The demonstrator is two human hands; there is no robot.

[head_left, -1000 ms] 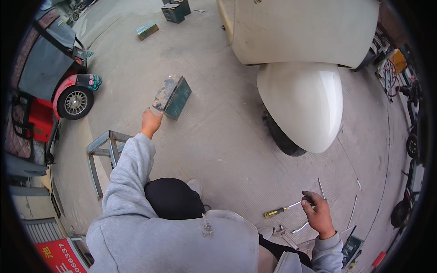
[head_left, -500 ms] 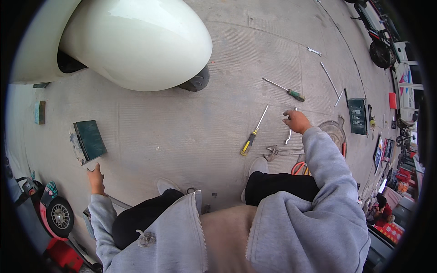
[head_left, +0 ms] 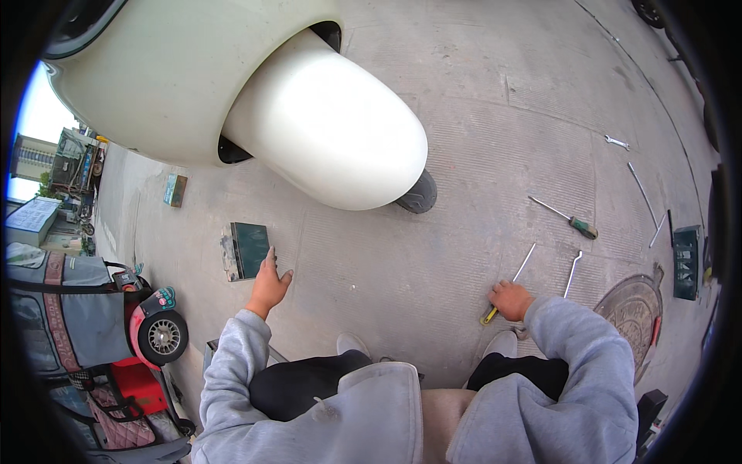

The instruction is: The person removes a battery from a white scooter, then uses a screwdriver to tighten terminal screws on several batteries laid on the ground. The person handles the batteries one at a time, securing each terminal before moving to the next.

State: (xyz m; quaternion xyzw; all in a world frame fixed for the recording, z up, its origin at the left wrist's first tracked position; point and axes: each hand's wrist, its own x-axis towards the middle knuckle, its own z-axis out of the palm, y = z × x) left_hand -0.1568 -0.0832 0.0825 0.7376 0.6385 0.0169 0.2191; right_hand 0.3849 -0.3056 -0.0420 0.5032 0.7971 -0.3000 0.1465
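Note:
My left hand [head_left: 268, 284] is stretched forward over the concrete, fingers apart, with its fingertips at the near right corner of a flat dark green box [head_left: 247, 249] that lies on the ground. My right hand [head_left: 510, 300] is closed over the handle of a yellow-handled screwdriver [head_left: 525, 261] lying on the ground, and its thin shaft points away to the upper right. Both arms are in grey sleeves, and my knees in dark trousers are below.
A cream vehicle's rounded fender [head_left: 325, 124] and its dark tyre [head_left: 417, 193] are just ahead. A green-handled screwdriver [head_left: 573, 221], a bent metal bar [head_left: 572, 271], a wrench [head_left: 616, 141] and a long rod [head_left: 641, 185] lie right. A manhole cover [head_left: 634, 309] and a red scooter [head_left: 154, 332] flank me.
The view swung toward the vehicle. My left hand had the green box lifted; now the box lies flat with the hand open beside it. My right hand moved onto the yellow-handled screwdriver.

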